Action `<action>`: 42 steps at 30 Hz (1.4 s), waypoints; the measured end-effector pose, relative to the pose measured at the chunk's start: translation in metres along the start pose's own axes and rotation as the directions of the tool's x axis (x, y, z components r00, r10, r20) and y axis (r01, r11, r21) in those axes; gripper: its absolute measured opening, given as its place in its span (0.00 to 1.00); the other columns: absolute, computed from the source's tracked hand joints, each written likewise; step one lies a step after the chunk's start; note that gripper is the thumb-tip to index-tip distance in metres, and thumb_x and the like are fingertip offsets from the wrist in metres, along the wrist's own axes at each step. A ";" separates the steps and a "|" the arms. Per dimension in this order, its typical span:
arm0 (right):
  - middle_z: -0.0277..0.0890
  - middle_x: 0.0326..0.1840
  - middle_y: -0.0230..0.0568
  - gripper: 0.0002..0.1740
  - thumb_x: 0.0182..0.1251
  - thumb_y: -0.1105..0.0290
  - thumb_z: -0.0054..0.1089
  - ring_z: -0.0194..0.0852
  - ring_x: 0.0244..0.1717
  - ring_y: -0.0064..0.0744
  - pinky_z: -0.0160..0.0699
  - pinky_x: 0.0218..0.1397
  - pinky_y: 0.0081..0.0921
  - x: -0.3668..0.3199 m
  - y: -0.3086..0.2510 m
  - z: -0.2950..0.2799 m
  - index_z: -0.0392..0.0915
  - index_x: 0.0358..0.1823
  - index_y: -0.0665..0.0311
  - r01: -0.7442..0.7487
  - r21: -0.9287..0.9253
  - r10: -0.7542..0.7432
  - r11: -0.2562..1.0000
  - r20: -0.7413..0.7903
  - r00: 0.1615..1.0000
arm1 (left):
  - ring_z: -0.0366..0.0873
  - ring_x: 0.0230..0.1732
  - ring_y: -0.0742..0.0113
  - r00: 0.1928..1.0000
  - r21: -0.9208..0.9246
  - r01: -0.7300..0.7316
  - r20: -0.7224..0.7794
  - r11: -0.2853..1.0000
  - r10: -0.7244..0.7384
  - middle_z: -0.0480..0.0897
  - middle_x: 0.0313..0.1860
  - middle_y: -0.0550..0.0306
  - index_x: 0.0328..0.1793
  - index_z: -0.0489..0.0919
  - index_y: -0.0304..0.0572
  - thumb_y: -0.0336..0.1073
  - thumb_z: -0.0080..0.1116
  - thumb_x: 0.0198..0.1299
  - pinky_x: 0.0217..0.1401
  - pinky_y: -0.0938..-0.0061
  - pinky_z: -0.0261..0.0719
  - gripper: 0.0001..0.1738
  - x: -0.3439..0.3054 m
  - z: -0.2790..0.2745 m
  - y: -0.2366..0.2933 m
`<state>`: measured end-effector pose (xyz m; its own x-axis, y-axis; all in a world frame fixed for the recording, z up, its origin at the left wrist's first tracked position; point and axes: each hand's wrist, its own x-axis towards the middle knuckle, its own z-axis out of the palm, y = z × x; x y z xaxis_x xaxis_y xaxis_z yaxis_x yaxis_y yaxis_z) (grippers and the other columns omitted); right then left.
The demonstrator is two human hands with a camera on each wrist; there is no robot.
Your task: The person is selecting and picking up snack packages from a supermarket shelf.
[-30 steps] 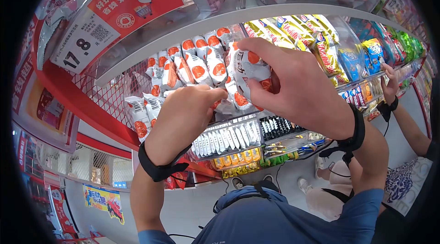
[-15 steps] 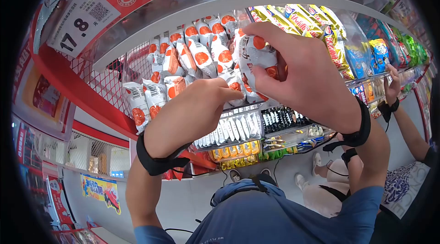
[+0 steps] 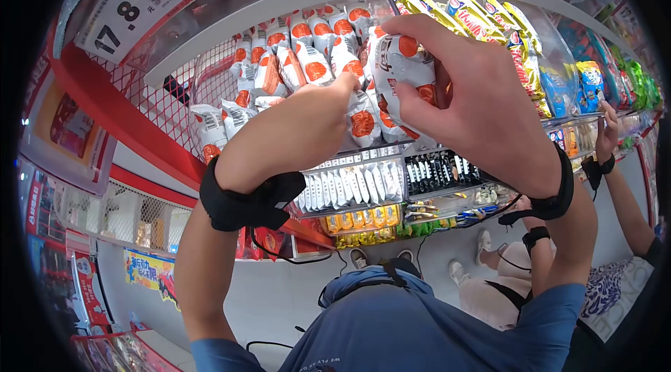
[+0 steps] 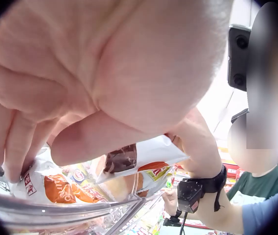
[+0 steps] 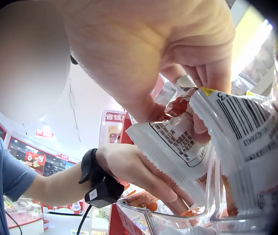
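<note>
Plainly, the right hand (image 3: 482, 92) pinches a white packet with orange print (image 3: 397, 68) between thumb and fingers; the packet is under its palm side, partly hidden by the fingers. The left hand (image 3: 297, 124) is to its left, fingers extended and close together, tips touching a neighbouring orange-and-white packet (image 4: 58, 190). No firm grip is visible there.

Contents: a dark brown piece (image 4: 122, 159) shows at the held packet's film. Wrapper is creased, with a serrated end seal (image 5: 146, 152) pointing down and away from the right palm.

Handling (judged, not measured): likely light; one pinch appears enough. Film thin and pliant, probably a little slippery where glossy. Filling looks soft, perhaps cake-like, so prone to denting or crumbling under a hard squeeze. Best hold: thumb on one broad face, fingers flat on the other, around the middle, light and even pressure. The seal offers a secondary hold, though the packet may swing from it.

Hazard: a barcoded packet (image 5: 247, 134) stands just beside the right fingers, above the clear bin wall (image 4: 55, 211); edges could snag.
</note>
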<state>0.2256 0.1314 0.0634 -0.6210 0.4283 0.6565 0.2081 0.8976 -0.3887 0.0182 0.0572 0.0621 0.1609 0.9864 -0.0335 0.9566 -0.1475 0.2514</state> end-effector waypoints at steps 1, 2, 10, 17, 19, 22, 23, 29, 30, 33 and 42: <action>0.76 0.24 0.37 0.24 0.58 0.72 0.65 0.74 0.19 0.23 0.71 0.26 0.23 -0.001 0.000 0.000 0.76 0.59 0.61 0.000 -0.007 -0.001 1.000 -0.008 1.000 | 0.85 0.41 0.47 0.997 0.054 0.035 0.067 0.998 -0.038 0.83 0.41 0.37 0.64 0.64 0.32 0.27 0.47 0.67 0.41 0.59 0.78 0.19 0.005 -0.002 0.005; 0.76 0.25 0.37 0.24 0.58 0.72 0.65 0.74 0.19 0.23 0.71 0.26 0.23 -0.001 0.000 0.001 0.76 0.59 0.61 0.002 -0.013 -0.002 1.000 -0.013 1.000 | 0.85 0.40 0.48 0.988 0.109 0.068 0.131 0.992 -0.082 0.83 0.41 0.37 0.64 0.63 0.32 0.27 0.47 0.67 0.40 0.58 0.78 0.20 0.009 -0.004 0.009; 0.77 0.25 0.38 0.25 0.57 0.73 0.64 0.74 0.20 0.22 0.72 0.27 0.22 -0.002 0.001 -0.002 0.76 0.59 0.61 -0.005 0.016 0.005 1.000 0.012 1.000 | 0.82 0.40 0.42 0.953 -0.055 0.283 0.133 0.958 -0.274 0.84 0.42 0.38 0.59 0.73 0.38 0.25 0.46 0.62 0.47 0.61 0.80 0.18 0.001 -0.031 0.021; 0.77 0.25 0.39 0.25 0.57 0.73 0.63 0.75 0.21 0.25 0.74 0.29 0.24 -0.001 0.003 0.000 0.76 0.59 0.62 0.014 0.027 -0.014 1.000 0.018 1.000 | 0.80 0.50 0.43 0.992 0.175 -0.013 0.127 0.985 -0.010 0.82 0.48 0.42 0.54 0.81 0.38 0.25 0.47 0.59 0.59 0.58 0.75 0.18 0.015 0.008 -0.014; 0.77 0.25 0.40 0.25 0.57 0.72 0.64 0.75 0.21 0.25 0.74 0.29 0.25 -0.003 0.005 0.001 0.76 0.59 0.62 0.053 0.048 -0.052 0.997 -0.018 0.998 | 0.80 0.51 0.42 0.964 0.106 0.060 0.251 0.993 -0.085 0.81 0.49 0.41 0.55 0.79 0.37 0.27 0.48 0.61 0.57 0.56 0.76 0.17 0.020 -0.002 -0.011; 0.76 0.25 0.39 0.25 0.57 0.72 0.64 0.75 0.21 0.25 0.74 0.29 0.25 -0.003 0.004 0.000 0.75 0.59 0.62 0.017 0.035 -0.018 0.999 0.011 1.000 | 0.79 0.52 0.39 0.910 0.097 0.151 0.375 0.984 -0.177 0.81 0.49 0.40 0.57 0.75 0.36 0.30 0.50 0.63 0.53 0.53 0.76 0.16 0.028 -0.005 -0.013; 0.76 0.25 0.38 0.25 0.57 0.72 0.64 0.75 0.21 0.24 0.74 0.28 0.24 -0.003 0.004 0.001 0.76 0.59 0.62 0.031 0.049 -0.031 0.998 -0.007 0.999 | 0.79 0.51 0.39 0.892 0.107 0.179 0.402 0.978 -0.207 0.81 0.48 0.39 0.57 0.74 0.36 0.30 0.50 0.64 0.52 0.52 0.76 0.16 0.030 -0.004 -0.013; 0.74 0.26 0.35 0.25 0.57 0.73 0.64 0.71 0.21 0.19 0.70 0.27 0.22 -0.002 0.001 0.001 0.77 0.59 0.61 0.002 0.078 -0.001 0.997 -0.008 1.000 | 0.79 0.51 0.37 0.877 0.147 0.185 0.422 0.972 -0.231 0.81 0.48 0.37 0.58 0.69 0.35 0.33 0.53 0.65 0.51 0.51 0.75 0.18 0.028 -0.007 -0.009; 0.74 0.26 0.35 0.25 0.57 0.73 0.64 0.70 0.21 0.18 0.70 0.27 0.21 -0.002 0.002 0.002 0.77 0.59 0.61 0.010 0.069 -0.008 0.998 -0.017 1.000 | 0.79 0.51 0.37 0.877 0.156 0.176 0.425 0.972 -0.226 0.81 0.48 0.37 0.58 0.69 0.36 0.33 0.53 0.65 0.51 0.51 0.75 0.18 0.026 -0.009 -0.007; 0.75 0.28 0.34 0.26 0.57 0.73 0.64 0.70 0.21 0.18 0.70 0.27 0.20 -0.001 0.001 0.000 0.77 0.61 0.61 0.012 0.049 -0.012 0.999 -0.014 1.000 | 0.78 0.54 0.40 0.914 0.182 0.087 0.376 0.979 -0.152 0.81 0.51 0.39 0.63 0.71 0.39 0.31 0.52 0.63 0.54 0.52 0.75 0.20 0.022 -0.004 -0.017; 0.78 0.37 0.37 0.26 0.60 0.74 0.64 0.75 0.25 0.19 0.75 0.30 0.21 0.005 -0.002 0.003 0.76 0.62 0.60 0.057 0.101 -0.046 0.993 -0.112 0.993 | 0.77 0.57 0.49 0.934 0.329 -0.028 0.346 0.944 -0.093 0.79 0.58 0.49 0.59 0.81 0.50 0.29 0.55 0.61 0.58 0.56 0.76 0.19 0.007 -0.012 0.005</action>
<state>0.2202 0.1317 0.0651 -0.5413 0.3958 0.7418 0.0946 0.9053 -0.4140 0.0210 0.0640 0.0749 0.1451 0.9096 -0.3893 0.9784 -0.1904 -0.0801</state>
